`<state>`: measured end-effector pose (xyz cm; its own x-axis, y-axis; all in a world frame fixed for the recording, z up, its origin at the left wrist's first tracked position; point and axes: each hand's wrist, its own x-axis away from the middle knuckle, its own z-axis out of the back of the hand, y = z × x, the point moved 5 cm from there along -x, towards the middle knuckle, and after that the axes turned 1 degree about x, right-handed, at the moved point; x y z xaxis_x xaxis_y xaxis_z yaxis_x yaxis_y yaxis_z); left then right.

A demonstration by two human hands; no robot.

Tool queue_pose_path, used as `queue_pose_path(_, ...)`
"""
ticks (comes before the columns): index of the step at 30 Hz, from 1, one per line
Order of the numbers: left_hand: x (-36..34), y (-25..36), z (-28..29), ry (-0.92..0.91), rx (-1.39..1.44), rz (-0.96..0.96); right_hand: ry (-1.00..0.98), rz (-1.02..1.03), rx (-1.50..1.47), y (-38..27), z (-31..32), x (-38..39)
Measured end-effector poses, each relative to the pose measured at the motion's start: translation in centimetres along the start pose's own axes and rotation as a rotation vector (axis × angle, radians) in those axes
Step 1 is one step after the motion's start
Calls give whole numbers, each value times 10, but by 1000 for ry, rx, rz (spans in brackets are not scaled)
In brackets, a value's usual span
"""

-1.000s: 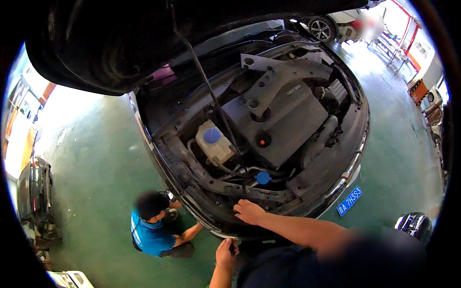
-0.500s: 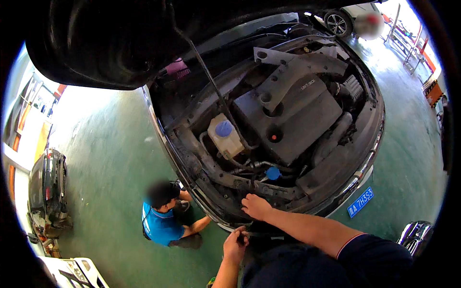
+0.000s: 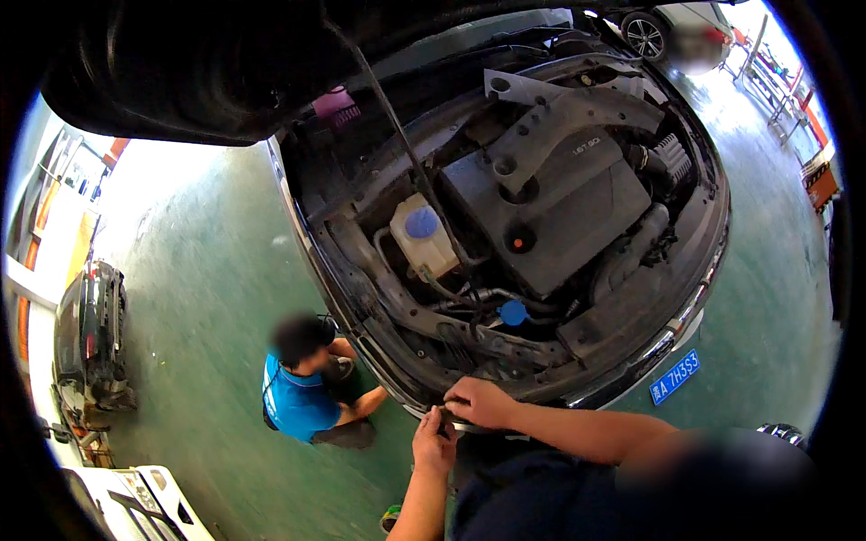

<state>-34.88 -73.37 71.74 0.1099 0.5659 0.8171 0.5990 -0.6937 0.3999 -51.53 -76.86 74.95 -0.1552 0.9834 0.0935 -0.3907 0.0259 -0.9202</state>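
At the near front corner of a car with its bonnet raised, my two hands meet. My left hand (image 3: 435, 442) is closed with thumb and fingertips together on something small and dark that I cannot make out. Just to its right, my right hand (image 3: 480, 402) has curled fingers touching the same spot; what they pinch, if anything, is hidden. Both hands are beside the dark front edge of the engine bay (image 3: 388, 347). Beyond them sit a blue cap (image 3: 512, 313) and a white fluid reservoir (image 3: 431, 252) with a blue lid.
A person in a blue shirt (image 3: 302, 401) crouches at the car's left front side, one hand at the bumper. A prop rod (image 3: 379, 90) crosses the bay under the raised bonnet (image 3: 171, 81). Removed bumpers (image 3: 90, 347) stand at the left. A blue licence plate (image 3: 675, 377) shows at the right.
My right hand has come left and down off the front edge to join my left hand. The left hand has shifted slightly up and left. The crouching person stays in place.
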Motion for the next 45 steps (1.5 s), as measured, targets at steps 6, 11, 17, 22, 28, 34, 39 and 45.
queue_pose_path(6,-14,-8,-12,-56,71,21,64,-68,-33,-9,-4,14)
queue_pose_path(11,-16,14,-38,-12,54,-18,80,3,68,-19,5,-14)
queue_pose_path(17,-50,69,-32,142,-501,-244,200,19,78,-29,10,-98)
queue_pose_path(22,-67,112,-35,365,-1101,-738,239,169,341,-15,0,-195)
queue_pose_path(28,-71,120,-31,351,-1137,-692,139,191,561,-16,-20,-232)
queue_pose_path(34,-73,120,-28,334,-1082,-765,28,197,676,-24,-27,-238)
queue_pose_path(39,-74,119,-26,337,-1073,-842,22,241,488,-12,-20,-236)
queue_pose_path(45,-78,119,-26,308,-1064,-871,51,123,346,-4,-18,-234)
